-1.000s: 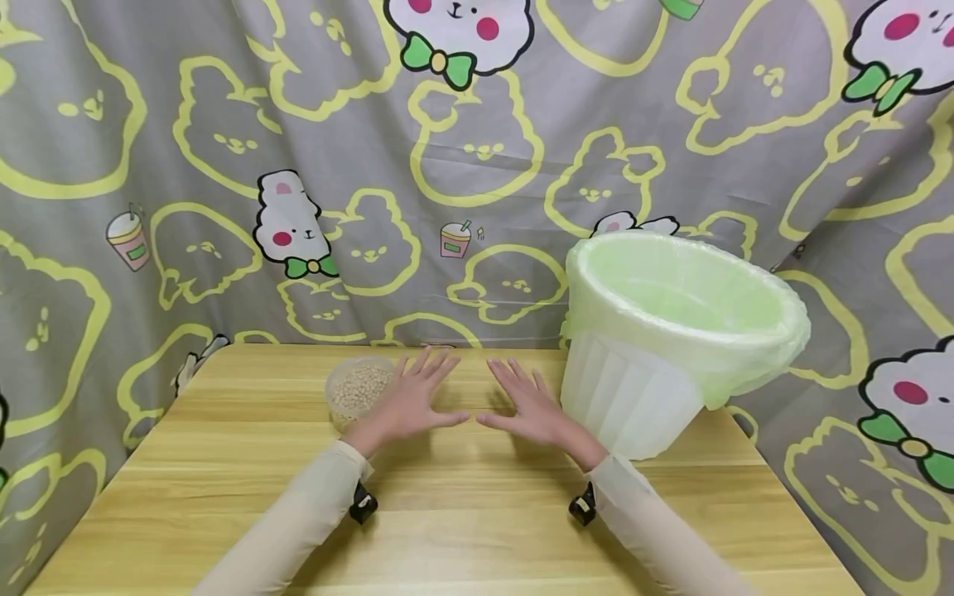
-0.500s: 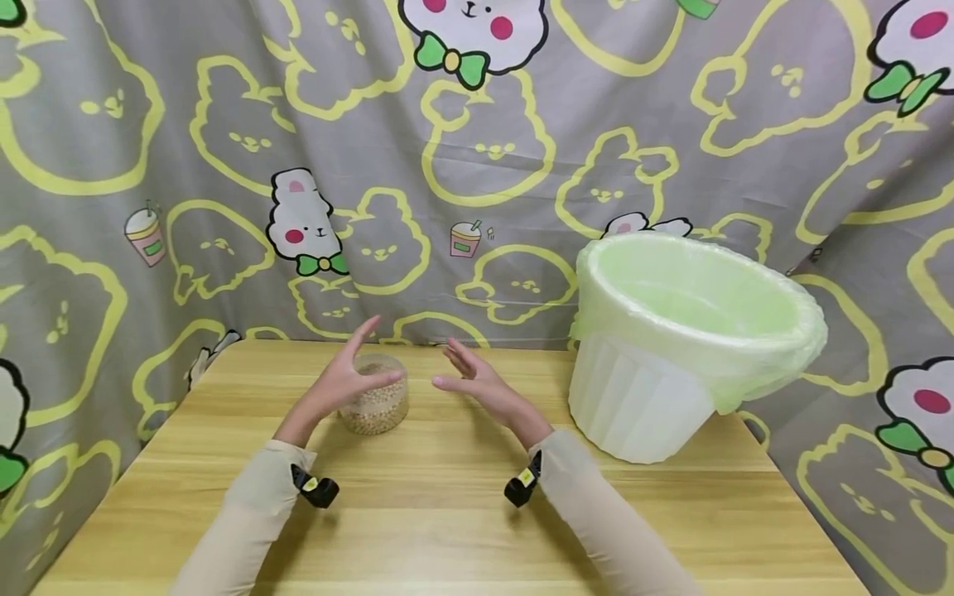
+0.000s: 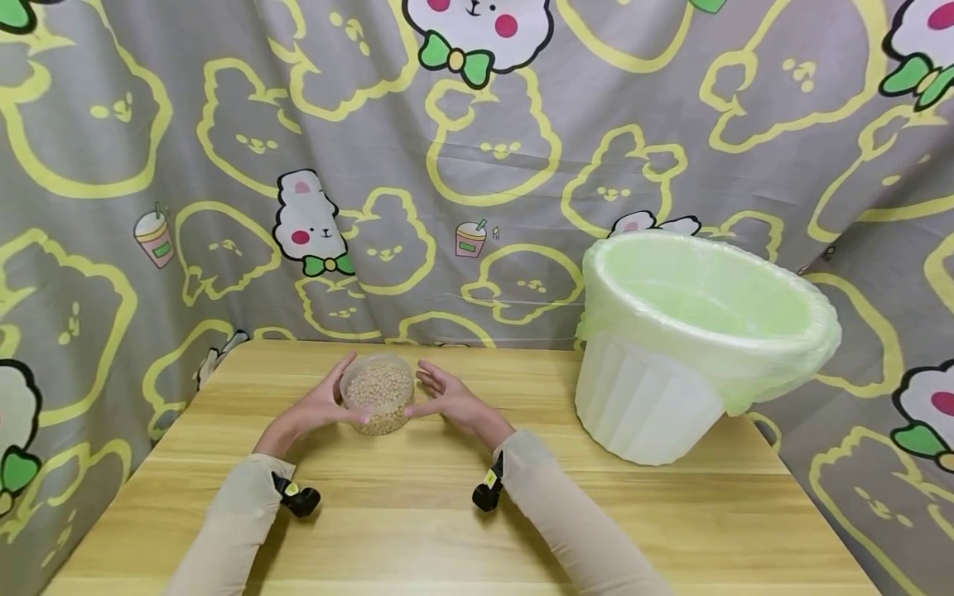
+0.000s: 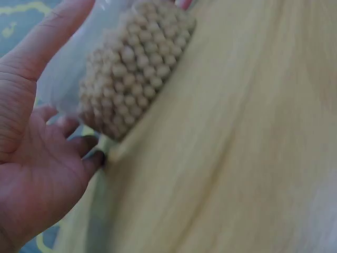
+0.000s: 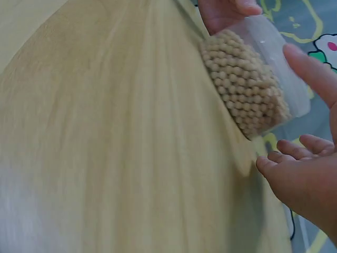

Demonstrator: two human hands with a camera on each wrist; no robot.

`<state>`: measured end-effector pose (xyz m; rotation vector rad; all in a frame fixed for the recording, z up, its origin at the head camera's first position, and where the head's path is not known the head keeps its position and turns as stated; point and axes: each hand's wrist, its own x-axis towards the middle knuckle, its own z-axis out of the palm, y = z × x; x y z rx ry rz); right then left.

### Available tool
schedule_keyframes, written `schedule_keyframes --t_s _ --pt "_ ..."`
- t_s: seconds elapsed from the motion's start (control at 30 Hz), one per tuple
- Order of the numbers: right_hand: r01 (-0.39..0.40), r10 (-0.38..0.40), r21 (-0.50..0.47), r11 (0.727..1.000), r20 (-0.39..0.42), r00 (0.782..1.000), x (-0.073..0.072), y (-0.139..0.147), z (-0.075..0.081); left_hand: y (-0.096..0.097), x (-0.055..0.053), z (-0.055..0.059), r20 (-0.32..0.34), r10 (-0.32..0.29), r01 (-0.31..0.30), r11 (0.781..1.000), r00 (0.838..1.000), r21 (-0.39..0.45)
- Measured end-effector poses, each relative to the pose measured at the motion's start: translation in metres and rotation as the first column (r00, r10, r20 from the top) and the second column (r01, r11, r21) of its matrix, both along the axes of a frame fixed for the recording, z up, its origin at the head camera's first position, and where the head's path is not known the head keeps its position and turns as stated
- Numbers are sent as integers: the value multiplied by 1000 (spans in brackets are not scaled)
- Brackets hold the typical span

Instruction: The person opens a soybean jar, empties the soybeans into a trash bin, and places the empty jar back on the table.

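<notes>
A clear round tub [image 3: 378,393] of small pale beige balls, perhaps dried beans, stands on the wooden table [image 3: 417,530]. My left hand [image 3: 316,406] curves loosely about its left side, thumb across the front; whether it touches the wall is unclear. On the opposite side my right hand [image 3: 458,406] holds its thumb close to the wall, with the other fingers spread toward the back. In the left wrist view, the left fingers [image 4: 87,142] hang below the tub, loosely bent. The right wrist view shows a gap between the lower right fingers [image 5: 284,153] and the tub.
A white ribbed bin [image 3: 644,397] lined with a pale green bag [image 3: 775,364] stands at the table's right. Behind the table hangs a grey curtain [image 3: 417,290] with cartoon prints. Black wrist cameras [image 3: 298,497] are strapped to both sleeves.
From above and right of the tub, my left hand has moved left and down to its left side. My right hand has come left toward the tub. The tub stays on the table.
</notes>
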<state>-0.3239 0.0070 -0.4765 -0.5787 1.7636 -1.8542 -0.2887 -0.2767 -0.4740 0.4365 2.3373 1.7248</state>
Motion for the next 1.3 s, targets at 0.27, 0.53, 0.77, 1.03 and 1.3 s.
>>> schedule_keyframes --t_s 0.27,0.53,0.77,1.03,1.3 --pt "40 -40 11 999 14 999 5 -15 -3 -13 -3 -11 0 -67 67 998 998 16" --pt "84 -84 29 996 -8 996 7 -23 -3 -13 -7 -14 -60 -99 100 995 993 10" --pt "139 -138 18 990 -45 989 9 -20 -5 -4 -7 -14 -49 -22 24 999 999 30" --pt "191 -193 -30 981 -153 969 5 9 19 33 -11 12 -103 35 -30 998 994 47" --pt "262 -276 -92 961 -236 932 7 51 63 90 -22 53 -258 72 -33 988 963 154"
